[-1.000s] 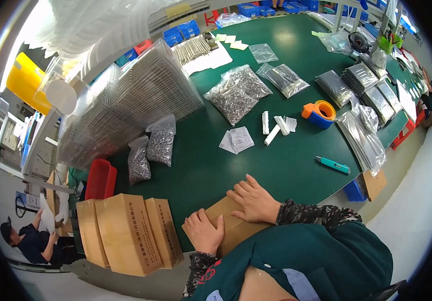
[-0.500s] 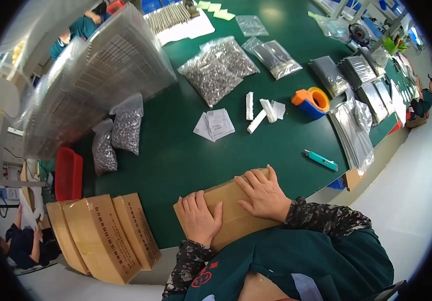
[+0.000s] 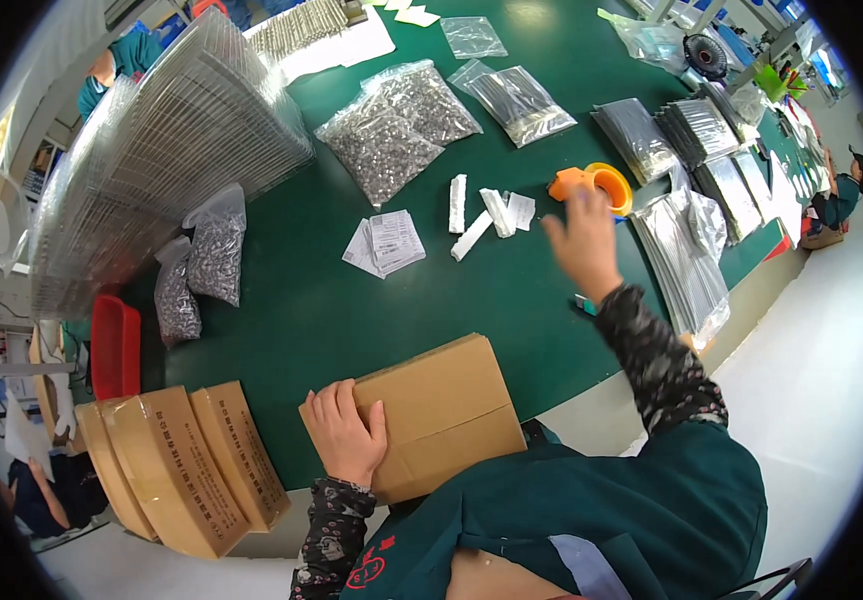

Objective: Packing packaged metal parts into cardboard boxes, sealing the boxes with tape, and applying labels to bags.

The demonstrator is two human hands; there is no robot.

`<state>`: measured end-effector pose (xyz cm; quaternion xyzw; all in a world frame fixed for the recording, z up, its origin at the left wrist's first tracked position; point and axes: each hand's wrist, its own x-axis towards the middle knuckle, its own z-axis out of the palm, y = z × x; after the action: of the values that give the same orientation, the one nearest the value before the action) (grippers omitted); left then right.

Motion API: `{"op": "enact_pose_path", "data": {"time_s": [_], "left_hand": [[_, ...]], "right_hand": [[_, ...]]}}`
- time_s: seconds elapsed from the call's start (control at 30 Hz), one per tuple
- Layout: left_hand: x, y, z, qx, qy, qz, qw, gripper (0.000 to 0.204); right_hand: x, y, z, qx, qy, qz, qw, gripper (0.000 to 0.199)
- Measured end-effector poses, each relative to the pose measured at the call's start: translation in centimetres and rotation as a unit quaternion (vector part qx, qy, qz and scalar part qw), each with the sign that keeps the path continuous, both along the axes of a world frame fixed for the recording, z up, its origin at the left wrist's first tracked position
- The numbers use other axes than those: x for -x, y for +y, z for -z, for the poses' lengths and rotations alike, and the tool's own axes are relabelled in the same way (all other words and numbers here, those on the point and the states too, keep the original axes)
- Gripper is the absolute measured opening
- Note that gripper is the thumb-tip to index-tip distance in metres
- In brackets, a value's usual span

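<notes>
A flat brown cardboard box [image 3: 448, 410] lies at the table's near edge, against my front. My left hand [image 3: 349, 440] rests flat on the left part of it, thumb apart, fingertips at its far edge. My right hand [image 3: 587, 245] is stretched over the table, fingers extended and blurred, in front of a tape dispenser [image 3: 609, 185] with an orange top. Whether it touches the dispenser I cannot tell. Mostly hidden under my right sleeve is a green utility knife [image 3: 584, 305]. Paper slips [image 3: 396, 242] and white wrapped strips [image 3: 499, 213] lie left of that hand.
Several cartons [image 3: 179, 460] stand at the left beside a red bin [image 3: 115, 345]. Bags of small metal parts [image 3: 386, 140] and a stack of clear plastic trays [image 3: 176, 150] lie farther off. Bagged strips [image 3: 686, 265] line the right side. Other people [image 3: 839, 195] work nearby.
My right hand has left the box and moved forward and right to the tape dispenser. My left hand stays on the box, whose wide top face now shows. The whole view has shifted slightly.
</notes>
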<state>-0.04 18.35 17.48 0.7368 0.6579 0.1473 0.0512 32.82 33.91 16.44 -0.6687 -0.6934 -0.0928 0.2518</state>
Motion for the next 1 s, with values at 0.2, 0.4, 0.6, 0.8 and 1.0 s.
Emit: {"op": "enact_pose_path", "data": {"time_s": [0.2,0.4,0.6,0.8,1.0], "left_hand": [[0.2,-0.1,0.0,0.009,-0.006,0.000,1.000,0.038],[-0.1,0.8,0.0,0.006,-0.012,-0.008,1.000,0.039],[0.3,0.2,0.2,-0.016,-0.013,-0.014,1.000,0.035],[-0.5,0.3,0.3,-0.022,-0.040,-0.013,0.999,0.036],[0.0,0.1,0.7,-0.025,-0.057,-0.018,0.998,0.039]], "right_hand": [[-6.6,3.4,3.4,0.176,-0.080,0.160,0.968,0.060],[-9.3,3.4,3.2,0.013,-0.067,0.037,0.997,0.040],[4.1,0.6,-6.9,0.122,0.369,-0.237,0.890,0.069],[11.1,-2.4,-6.4,0.364,0.301,-0.294,0.831,0.077],[12.1,-5.6,-11.3,0.261,0.199,-0.423,0.845,0.071]]}}
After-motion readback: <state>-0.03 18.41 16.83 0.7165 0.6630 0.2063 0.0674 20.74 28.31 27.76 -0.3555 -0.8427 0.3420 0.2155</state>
